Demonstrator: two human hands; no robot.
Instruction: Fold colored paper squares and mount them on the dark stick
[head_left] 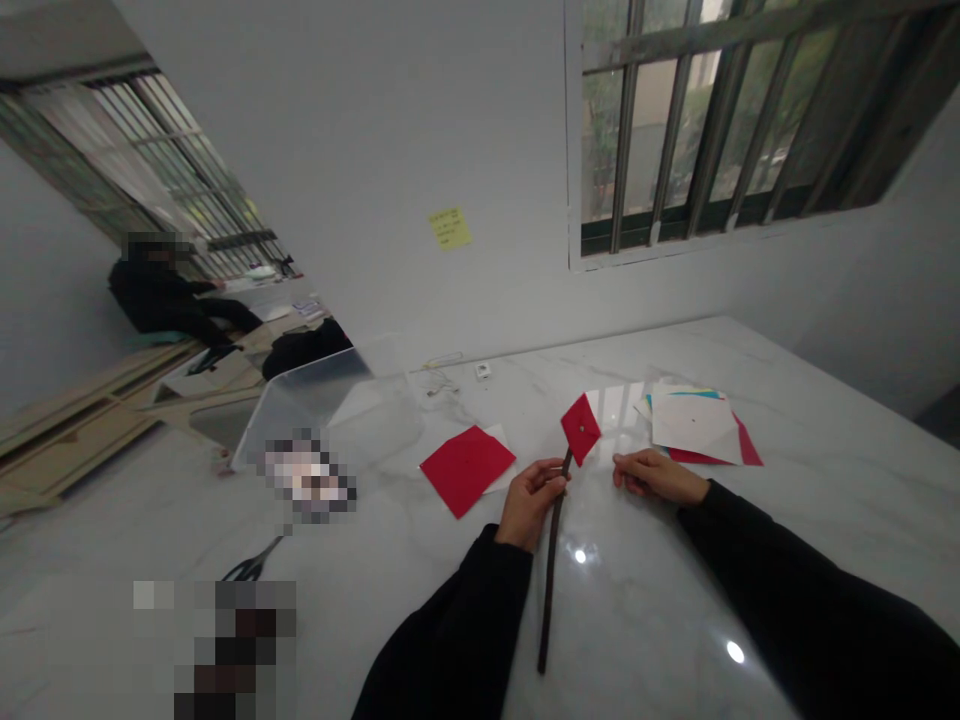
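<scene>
A small red paper pinwheel (581, 430) with a pin at its centre sits atop a dark brown stick (551, 570). My left hand (531, 502) grips this stick just below the paper, between thumb and fingers, and the stick's lower end slants toward me over the table. To the right of the pinwheel, apart from it, my right hand (660, 478) is low at the table with its fingers curled in; nothing shows in them. Left of my left hand lies a square of red paper (469, 470), partly covering a white sheet (497, 445).
Coloured and white paper sheets (694, 425) are stacked on the right of the marble-patterned table (637, 640). A clear plastic bin (300, 400) stands at left, near blurred items. A small white box (483, 371) is by the wall. Farther left, another person (169, 290) sits.
</scene>
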